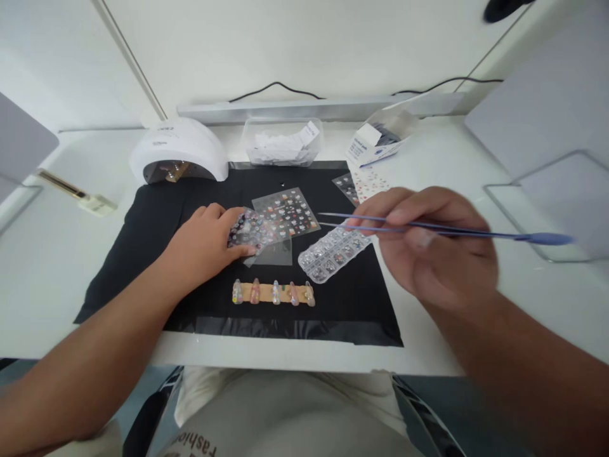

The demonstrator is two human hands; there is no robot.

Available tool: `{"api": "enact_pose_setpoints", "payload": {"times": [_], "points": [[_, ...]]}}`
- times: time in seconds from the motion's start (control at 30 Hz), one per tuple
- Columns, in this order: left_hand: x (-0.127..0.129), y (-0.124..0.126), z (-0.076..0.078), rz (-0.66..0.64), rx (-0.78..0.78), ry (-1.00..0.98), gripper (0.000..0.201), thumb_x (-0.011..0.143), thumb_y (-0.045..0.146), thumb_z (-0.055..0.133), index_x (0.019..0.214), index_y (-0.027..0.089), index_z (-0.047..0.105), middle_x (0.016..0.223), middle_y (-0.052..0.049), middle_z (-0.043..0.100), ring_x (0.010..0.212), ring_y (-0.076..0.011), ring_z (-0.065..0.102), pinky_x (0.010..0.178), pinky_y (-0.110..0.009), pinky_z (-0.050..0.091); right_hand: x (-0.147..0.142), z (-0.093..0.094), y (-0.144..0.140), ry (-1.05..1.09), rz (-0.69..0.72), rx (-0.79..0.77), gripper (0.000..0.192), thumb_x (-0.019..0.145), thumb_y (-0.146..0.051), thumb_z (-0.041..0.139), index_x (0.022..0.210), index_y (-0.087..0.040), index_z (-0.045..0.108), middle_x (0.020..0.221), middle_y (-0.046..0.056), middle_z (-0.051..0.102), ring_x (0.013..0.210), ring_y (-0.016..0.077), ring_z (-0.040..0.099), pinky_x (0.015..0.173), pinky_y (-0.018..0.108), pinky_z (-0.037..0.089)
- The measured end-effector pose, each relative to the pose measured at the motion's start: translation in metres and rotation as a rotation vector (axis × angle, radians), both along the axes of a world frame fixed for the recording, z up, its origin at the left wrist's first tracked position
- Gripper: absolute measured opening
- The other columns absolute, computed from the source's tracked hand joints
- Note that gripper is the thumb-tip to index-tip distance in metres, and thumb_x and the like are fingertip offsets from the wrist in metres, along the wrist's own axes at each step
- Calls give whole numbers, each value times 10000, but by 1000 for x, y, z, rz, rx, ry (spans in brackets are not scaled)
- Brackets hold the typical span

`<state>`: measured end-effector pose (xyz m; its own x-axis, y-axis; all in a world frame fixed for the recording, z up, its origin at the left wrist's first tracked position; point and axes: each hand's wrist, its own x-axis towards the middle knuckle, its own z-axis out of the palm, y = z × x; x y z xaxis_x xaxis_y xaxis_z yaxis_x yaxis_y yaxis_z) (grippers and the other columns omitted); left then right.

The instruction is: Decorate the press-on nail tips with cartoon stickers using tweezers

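Observation:
My left hand (204, 244) grips the left edge of a clear nail sticker sheet (252, 230) with dark and pale motifs, thumb at its lower corner. Under and beside it lies another sticker sheet (292, 212) with small white and red designs. Raised at the right, my right hand (428, 244) pinches blue tweezers (451, 231), whose slightly parted tips point left over the mat with nothing visible between them. Below those tips is a clear compartment case (333, 254) of small gems. Several decorated nail tips (276, 292) stand in a row on a tan strip (285, 293) nearer me.
A black mat (200, 304) covers the middle of the white table (309, 355). Along the back stand a white nail lamp (178, 149), a clear bin of white wipes (285, 141) and an open box of pads (378, 141). More sticker sheets (368, 183) lie behind my right hand.

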<state>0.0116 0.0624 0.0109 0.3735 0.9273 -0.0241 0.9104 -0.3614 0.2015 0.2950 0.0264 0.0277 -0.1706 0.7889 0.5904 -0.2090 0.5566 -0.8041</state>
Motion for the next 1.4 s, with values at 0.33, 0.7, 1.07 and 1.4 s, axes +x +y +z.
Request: {"api": "enact_pose_setpoints", "payload": {"times": [0.33,0.7,1.07,1.4], "points": [[0,2,-7,32,-142,-424,654,773,265,725,1383,205,499,1069,-56,574,963,-241,612,959,-445,489,4,-8,-6,-71,88,-26,157,902,-274,628,993,-264,756,800,45,694,800,216,652,704,391,551],[5,-4,2,-22,-349,-1140,668,813,274,714,1412,198,428,819,7,623,668,-123,592,611,-248,491,-9,20,-22,-228,115,120,159,927,-265,575,1004,-271,714,769,49,683,824,236,645,837,466,553],[14,-40,7,-98,-200,-1489,591,814,184,775,1325,317,509,825,28,673,688,-126,649,605,-236,564,-47,16,-16,-196,120,214,184,906,-266,565,1030,-262,701,755,55,690,837,247,671,805,456,567],[17,-45,6,-98,-140,-1477,595,801,36,755,1285,342,591,871,25,704,733,-106,680,670,-187,595,-45,-9,-22,-89,11,198,229,898,-260,560,1073,-236,705,788,76,668,801,263,660,757,474,560]]}}
